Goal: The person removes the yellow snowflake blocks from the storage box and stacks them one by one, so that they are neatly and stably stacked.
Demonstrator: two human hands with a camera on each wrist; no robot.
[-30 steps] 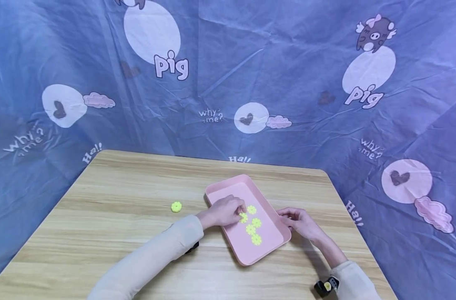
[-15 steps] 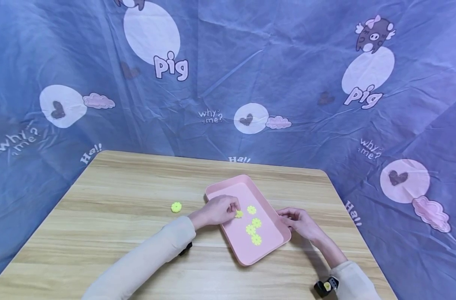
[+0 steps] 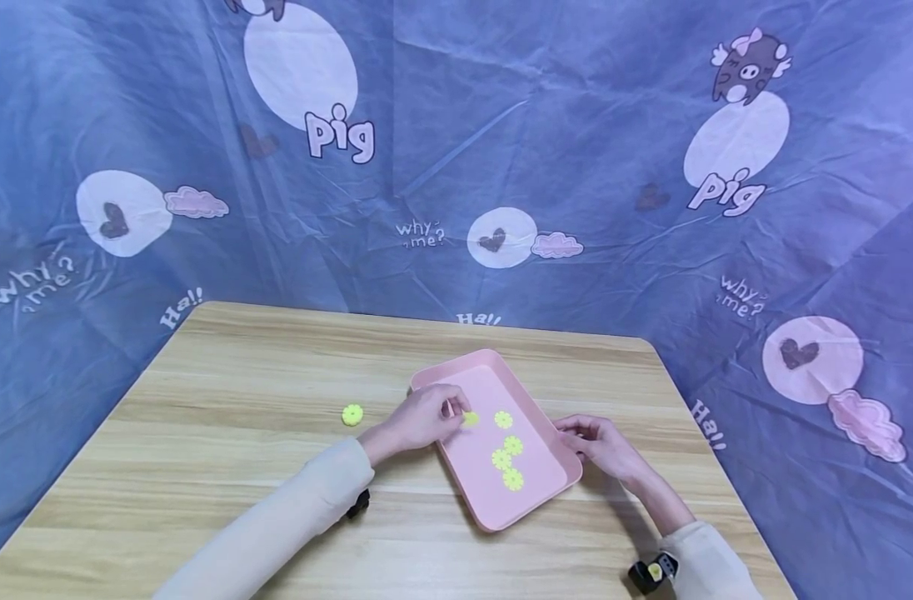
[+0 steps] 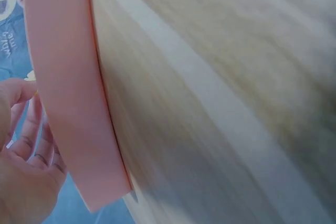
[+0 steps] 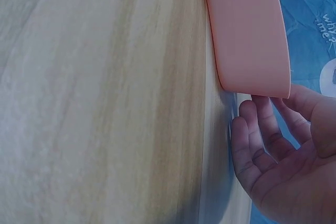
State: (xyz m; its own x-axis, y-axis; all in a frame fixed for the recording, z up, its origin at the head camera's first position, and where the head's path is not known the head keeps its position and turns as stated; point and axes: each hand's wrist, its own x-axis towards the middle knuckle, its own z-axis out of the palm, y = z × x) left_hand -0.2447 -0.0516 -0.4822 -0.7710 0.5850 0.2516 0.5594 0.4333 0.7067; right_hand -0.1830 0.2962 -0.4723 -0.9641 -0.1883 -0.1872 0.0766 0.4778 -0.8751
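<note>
In the head view my left hand (image 3: 424, 417) pinches a yellow flower-shaped piece (image 3: 470, 419) between thumb and fingertips. It is over the left side of a pink rectangular tray (image 3: 475, 508). Several more yellow flower pieces (image 3: 512, 479) lie on the tray floor. At the tray's right side, my right hand (image 3: 605, 448) holds the wall near the corner. The right wrist view shows its thumb and fingers (image 5: 268, 124) at the tray's end, partly hidden behind it. In the left wrist view the tray wall covers most of the held piece.
One more yellow flower piece (image 3: 352, 414) lies on the wooden table (image 3: 276, 367), left of the tray. A blue printed cloth (image 3: 441, 150) hangs behind the table. Dark wrist cameras (image 3: 646, 575) sit by the sleeves.
My left hand has lifted one flower piece from near the others and moved it left and slightly away, toward the tray's left rim. The right hand and tray stay put.
</note>
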